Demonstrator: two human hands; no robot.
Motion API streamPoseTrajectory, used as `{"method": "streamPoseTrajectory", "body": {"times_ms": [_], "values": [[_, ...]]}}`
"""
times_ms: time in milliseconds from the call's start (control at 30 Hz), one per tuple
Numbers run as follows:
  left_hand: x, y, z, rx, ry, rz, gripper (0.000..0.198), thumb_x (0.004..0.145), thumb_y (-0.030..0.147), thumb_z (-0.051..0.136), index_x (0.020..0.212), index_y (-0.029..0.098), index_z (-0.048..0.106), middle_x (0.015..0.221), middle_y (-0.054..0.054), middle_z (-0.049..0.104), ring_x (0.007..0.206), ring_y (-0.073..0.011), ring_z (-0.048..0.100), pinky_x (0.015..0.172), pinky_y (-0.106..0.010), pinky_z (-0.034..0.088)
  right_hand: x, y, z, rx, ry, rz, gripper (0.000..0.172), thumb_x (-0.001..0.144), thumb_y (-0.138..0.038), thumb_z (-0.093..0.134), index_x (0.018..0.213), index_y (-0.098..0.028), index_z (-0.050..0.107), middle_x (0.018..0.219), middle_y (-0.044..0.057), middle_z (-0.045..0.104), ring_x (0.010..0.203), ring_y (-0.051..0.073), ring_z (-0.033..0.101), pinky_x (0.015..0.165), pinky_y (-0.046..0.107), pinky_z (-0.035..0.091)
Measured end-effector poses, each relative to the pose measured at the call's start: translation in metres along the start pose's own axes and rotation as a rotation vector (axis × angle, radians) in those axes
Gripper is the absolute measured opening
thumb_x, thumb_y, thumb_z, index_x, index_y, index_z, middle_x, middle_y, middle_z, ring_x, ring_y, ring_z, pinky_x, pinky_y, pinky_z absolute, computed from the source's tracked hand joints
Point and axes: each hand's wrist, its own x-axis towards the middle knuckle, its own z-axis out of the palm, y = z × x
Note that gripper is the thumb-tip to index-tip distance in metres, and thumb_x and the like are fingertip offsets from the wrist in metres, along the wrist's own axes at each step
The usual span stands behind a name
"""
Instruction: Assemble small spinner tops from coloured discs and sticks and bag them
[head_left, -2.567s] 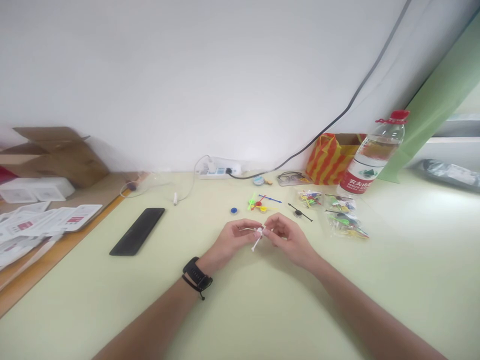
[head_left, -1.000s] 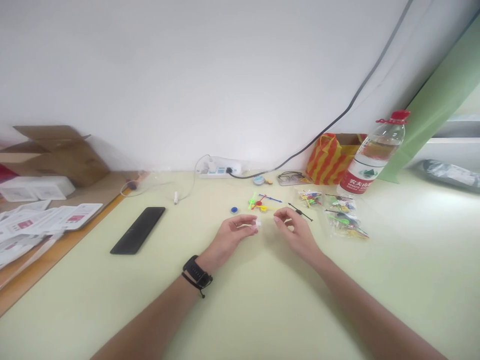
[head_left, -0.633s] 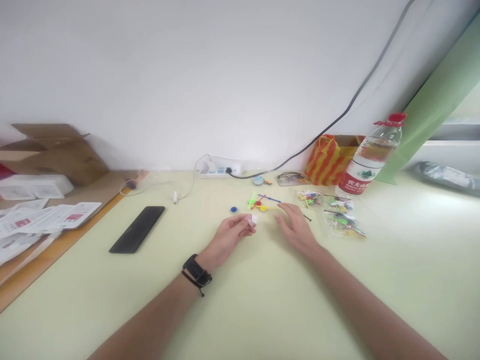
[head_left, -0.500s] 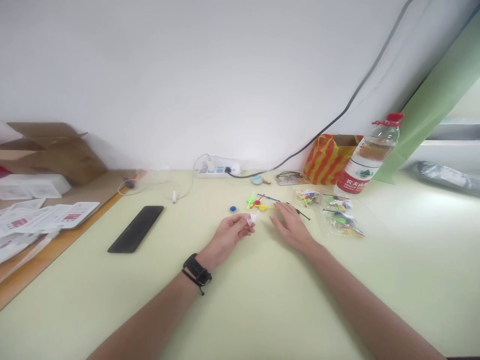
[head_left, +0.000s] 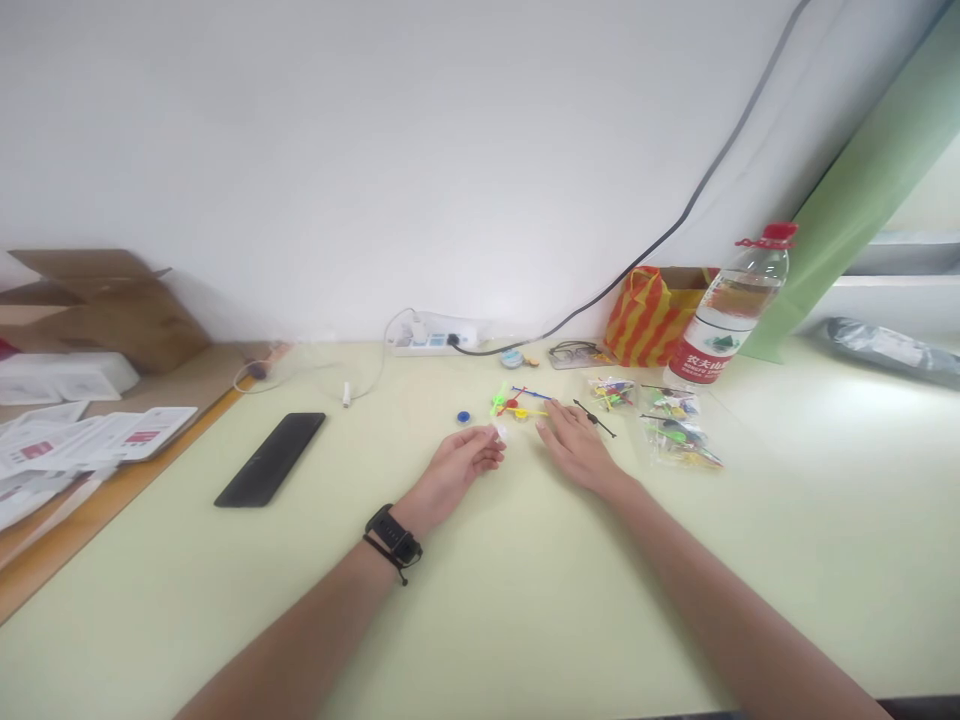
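My left hand [head_left: 463, 462] is closed, pinching a small piece of clear plastic [head_left: 501, 432], perhaps a crumpled bag, between thumb and fingers. A black watch and a cord circle that wrist. My right hand [head_left: 576, 446] lies palm down with its fingers stretched out, at the right ends of some thin coloured plastic parts. Among them are a yellow piece [head_left: 523, 413], a blue stick [head_left: 529, 391], a red piece [head_left: 512, 404] and a bright green piece [head_left: 499, 399]. A blue round disc [head_left: 463, 417] sits left of them. Just beyond my right hand lies a black stick [head_left: 598, 420].
Clear bags of coloured parts [head_left: 681, 440] lie to the right, before a water bottle [head_left: 724, 310] and a striped bag [head_left: 645, 315]. Glasses [head_left: 577, 352] and a power strip [head_left: 433, 338] are along the wall. A black phone-like slab [head_left: 271, 460] and a cardboard box [head_left: 142, 310] are left.
My right hand has settled flatter against the table beside the coloured parts. My left hand keeps its pinch on the clear plastic. The whole view has shifted slightly.
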Motion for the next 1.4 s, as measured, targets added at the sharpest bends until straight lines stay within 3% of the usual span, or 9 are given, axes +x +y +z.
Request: {"method": "streamPoseTrajectory", "body": {"times_ms": [167,333,400,567,767,933,1067,1233,1400], "values": [[0.000,0.001,0.001,-0.005,0.002,-0.013,0.033,0.080,0.044,0.084,0.086,0.014,0.071,0.089,-0.007,0.070,0.080,-0.0148,0.063,0.078,-0.029,0.048,0.001,0.003,0.000,-0.023,0.065,-0.002,0.058,0.104,-0.051,0.035,0.150,-0.016,0.048,0.148,0.015,0.054,0.135,0.033,0.045,0.114,0.049,0.035],[0.000,-0.001,0.000,0.004,-0.002,-0.014,0.034,0.080,0.045,0.084,0.088,0.014,0.072,0.090,-0.007,0.070,0.080,-0.0144,0.063,0.078,-0.028,0.048,-0.001,0.002,0.004,-0.046,0.054,0.031,0.061,0.105,-0.054,0.033,0.156,-0.023,0.040,0.162,0.010,0.041,0.143,0.037,0.035,0.114,0.055,0.032],[0.000,-0.001,0.000,0.013,-0.009,-0.007,0.034,0.081,0.045,0.083,0.088,0.014,0.072,0.090,-0.007,0.070,0.080,-0.0141,0.062,0.078,-0.028,0.048,-0.002,0.001,0.005,-0.043,0.054,0.018,0.058,0.105,-0.054,0.033,0.155,-0.026,0.042,0.160,0.008,0.044,0.144,0.037,0.034,0.112,0.056,0.032],[0.000,-0.003,0.002,0.114,0.024,0.033,0.034,0.082,0.046,0.081,0.089,0.015,0.071,0.088,-0.006,0.069,0.078,-0.0141,0.062,0.075,-0.028,0.048,0.001,0.004,0.003,-0.008,0.159,-0.027,0.043,0.102,-0.045,0.043,0.133,-0.020,0.060,0.132,0.012,0.063,0.125,0.032,0.050,0.107,0.048,0.040],[-0.001,-0.013,0.005,0.403,0.111,0.284,0.031,0.075,0.040,0.086,0.085,0.019,0.065,0.082,-0.002,0.068,0.078,-0.0170,0.065,0.073,-0.029,0.051,0.003,0.009,-0.001,-0.016,0.196,0.001,0.020,0.097,-0.024,0.048,0.101,-0.020,0.067,0.102,0.011,0.065,0.103,0.028,0.058,0.094,0.041,0.046],[-0.004,-0.018,-0.001,0.732,0.045,0.453,0.012,0.090,0.032,0.070,0.093,0.021,0.073,0.099,-0.007,0.070,0.089,-0.0219,0.069,0.087,-0.037,0.056,-0.001,0.006,-0.004,-0.051,0.205,0.039,0.014,0.094,-0.018,0.048,0.085,-0.021,0.058,0.094,0.010,0.065,0.095,0.028,0.059,0.085,0.038,0.045],[-0.008,-0.016,-0.005,1.084,-0.011,0.498,0.027,0.097,0.028,0.059,0.120,0.024,0.073,0.125,-0.011,0.065,0.118,-0.0292,0.059,0.107,-0.047,0.046,-0.006,0.002,-0.008,-0.091,0.226,0.097,0.014,0.096,-0.018,0.044,0.088,-0.022,0.055,0.093,0.010,0.065,0.087,0.026,0.059,0.074,0.035,0.040],[-0.004,-0.013,-0.019,1.309,0.155,0.551,0.046,0.097,0.026,0.056,0.143,0.024,0.058,0.147,-0.013,0.050,0.141,-0.0339,0.036,0.117,-0.053,0.034,-0.009,-0.003,-0.020,-0.096,0.262,0.163,0.017,0.099,-0.019,0.038,0.099,-0.021,0.055,0.088,0.008,0.065,0.069,0.022,0.055,0.062,0.032,0.030],[0.007,-0.013,-0.037,1.380,0.253,0.465,0.055,0.095,0.040,0.061,0.147,0.024,0.053,0.161,-0.015,0.039,0.146,-0.0429,0.027,0.117,-0.062,0.023,-0.010,-0.009,-0.032,0.228,0.278,0.100,0.015,0.096,-0.024,0.039,0.088,-0.024,0.052,0.080,0.003,0.064,0.073,0.022,0.058,0.064,0.031,0.036]]}}
